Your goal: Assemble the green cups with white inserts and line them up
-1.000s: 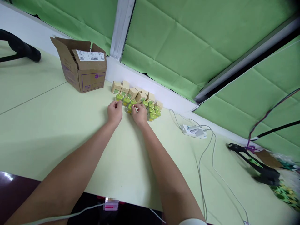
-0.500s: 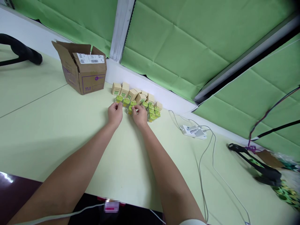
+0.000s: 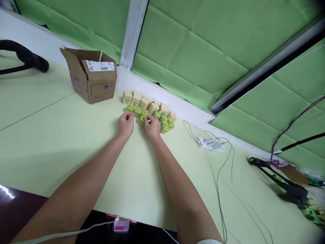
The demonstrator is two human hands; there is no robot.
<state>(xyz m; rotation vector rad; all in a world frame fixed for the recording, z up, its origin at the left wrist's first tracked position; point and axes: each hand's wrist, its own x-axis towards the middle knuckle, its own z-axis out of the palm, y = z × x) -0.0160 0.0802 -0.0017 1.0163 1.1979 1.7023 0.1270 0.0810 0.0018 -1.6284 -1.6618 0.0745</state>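
A row of small tan cartons [image 3: 142,100] stands along the white ledge, with a row of small green items [image 3: 165,122] just in front of them. My left hand [image 3: 126,124] is curled with fingertips pinched at a green item [image 3: 130,108] on the left of the row. My right hand [image 3: 152,125] is also curled, its fingers pinched on a green item [image 3: 143,116] near the middle. What exactly each pinch holds is too small to make out beyond that.
An open cardboard box [image 3: 90,81] with a shipping label stands to the left. A white power adapter [image 3: 211,143] with grey cables lies to the right. A black stand [image 3: 279,179] lies at far right, a black curved arm [image 3: 25,57] at far left. Green cloth [image 3: 203,47] hangs behind.
Both hands stay at the green items with hardly any shift; the view has drifted slightly, so everything sits a little lower and to the right.
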